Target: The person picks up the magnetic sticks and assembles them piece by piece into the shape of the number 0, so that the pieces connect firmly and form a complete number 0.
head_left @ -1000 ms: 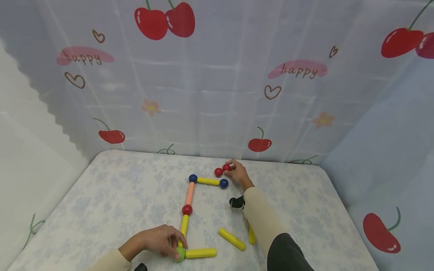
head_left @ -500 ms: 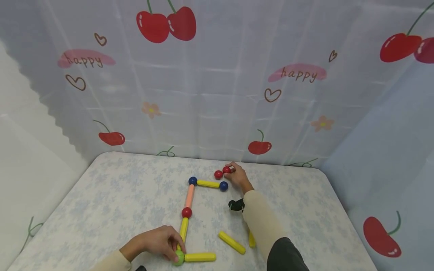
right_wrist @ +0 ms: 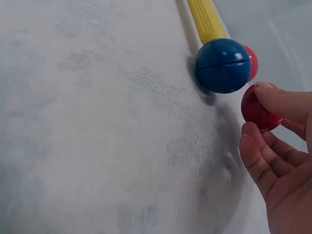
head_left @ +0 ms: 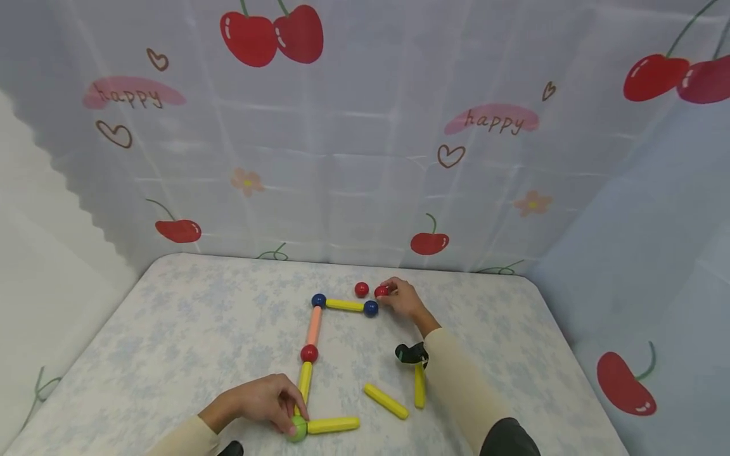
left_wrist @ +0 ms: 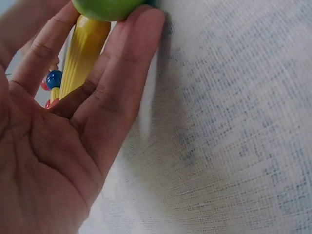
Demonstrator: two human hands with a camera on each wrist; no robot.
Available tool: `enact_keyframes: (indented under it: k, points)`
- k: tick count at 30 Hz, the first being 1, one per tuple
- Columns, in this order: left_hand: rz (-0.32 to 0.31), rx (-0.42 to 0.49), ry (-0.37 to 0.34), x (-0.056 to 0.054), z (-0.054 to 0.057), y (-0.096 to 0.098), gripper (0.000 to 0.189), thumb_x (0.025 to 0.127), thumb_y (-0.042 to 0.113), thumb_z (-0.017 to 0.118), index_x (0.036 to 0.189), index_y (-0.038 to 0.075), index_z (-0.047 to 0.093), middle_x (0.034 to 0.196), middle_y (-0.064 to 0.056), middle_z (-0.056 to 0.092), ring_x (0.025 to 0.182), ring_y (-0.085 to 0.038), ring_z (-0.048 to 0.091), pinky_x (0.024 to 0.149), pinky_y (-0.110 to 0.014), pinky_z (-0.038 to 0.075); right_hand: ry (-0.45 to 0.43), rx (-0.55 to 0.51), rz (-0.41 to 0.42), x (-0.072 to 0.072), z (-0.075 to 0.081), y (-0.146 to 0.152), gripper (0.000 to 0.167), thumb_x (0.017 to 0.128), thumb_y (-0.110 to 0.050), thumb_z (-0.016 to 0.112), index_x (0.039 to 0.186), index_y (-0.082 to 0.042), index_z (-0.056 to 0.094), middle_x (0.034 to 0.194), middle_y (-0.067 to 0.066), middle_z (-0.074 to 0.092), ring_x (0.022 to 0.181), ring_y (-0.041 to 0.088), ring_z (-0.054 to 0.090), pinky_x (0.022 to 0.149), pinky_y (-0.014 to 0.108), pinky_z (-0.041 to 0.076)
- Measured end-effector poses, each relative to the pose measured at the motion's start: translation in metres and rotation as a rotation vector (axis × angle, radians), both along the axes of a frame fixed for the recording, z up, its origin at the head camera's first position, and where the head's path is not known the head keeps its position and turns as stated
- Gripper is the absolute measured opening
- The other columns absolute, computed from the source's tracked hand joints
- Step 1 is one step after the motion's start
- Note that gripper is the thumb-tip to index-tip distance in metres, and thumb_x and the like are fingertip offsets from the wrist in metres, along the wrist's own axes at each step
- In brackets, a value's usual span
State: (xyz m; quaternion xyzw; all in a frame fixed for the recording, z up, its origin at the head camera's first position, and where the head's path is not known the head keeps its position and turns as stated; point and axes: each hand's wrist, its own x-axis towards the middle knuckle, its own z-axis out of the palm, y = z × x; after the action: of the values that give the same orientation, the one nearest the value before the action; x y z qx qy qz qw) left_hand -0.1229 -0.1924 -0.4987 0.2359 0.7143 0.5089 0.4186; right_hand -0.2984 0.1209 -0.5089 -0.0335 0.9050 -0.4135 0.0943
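My left hand [head_left: 265, 399] holds a green ball [head_left: 298, 430] between thumb and fingers at the near corner of a stick-and-ball figure. From that ball one yellow stick [head_left: 333, 425] points right and another yellow stick [head_left: 305, 380] runs away to a red ball [head_left: 309, 353]. Beyond it a pink stick [head_left: 314, 325] leads to a blue ball [head_left: 319, 300], then a yellow stick [head_left: 345, 305] leads right to a second blue ball [head_left: 371, 308]. Just past this one, my right hand [head_left: 403, 299] pinches a red ball [right_wrist: 257, 108] between thumb and fingers.
Another red ball [head_left: 362, 289] lies near the table's [head_left: 228, 304] back edge. Two loose yellow sticks lie at the right, one slanted stick [head_left: 386, 401] and one partly covered stick [head_left: 419, 386]. Behind the table hangs a cherry-print curtain [head_left: 342, 190].
My right hand has drawn its red ball slightly nearer and away from the other red ball, toward the second blue ball. The left hand stays at the green ball. The head view shifted a little.
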Motion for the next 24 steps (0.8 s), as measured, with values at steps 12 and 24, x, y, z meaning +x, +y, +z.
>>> enact_keyframes:
  k: [12, 24]
  points:
    - [-0.002, 0.031, -0.057, -0.002, -0.002, 0.0, 0.022, 0.081, 0.009, 0.076, 0.102, 0.002, 0.074, 0.076, -0.002, 0.068, 0.062, -0.004, 0.059, 0.057, -0.017, 0.048, -0.022, -0.183, 0.249, 0.061, 0.022, 0.019, 0.031, 0.083, -0.011, 0.076, 0.109, -0.004, 0.06, 0.105, 0.008, 0.06, 0.064, 0.015, 0.056, 0.058, 0.03, 0.048]
    - [0.021, 0.006, -0.059, 0.0, -0.003, 0.0, 0.02, 0.08, 0.008, 0.078, 0.1, 0.005, 0.075, 0.075, -0.002, 0.067, 0.061, -0.005, 0.058, 0.056, -0.018, 0.047, -0.146, -0.177, 0.518, 0.114, 0.02, 0.013, 0.023, 0.083, -0.02, 0.078, 0.098, -0.011, 0.063, 0.094, -0.001, 0.063, 0.055, 0.013, 0.054, 0.053, 0.026, 0.05]
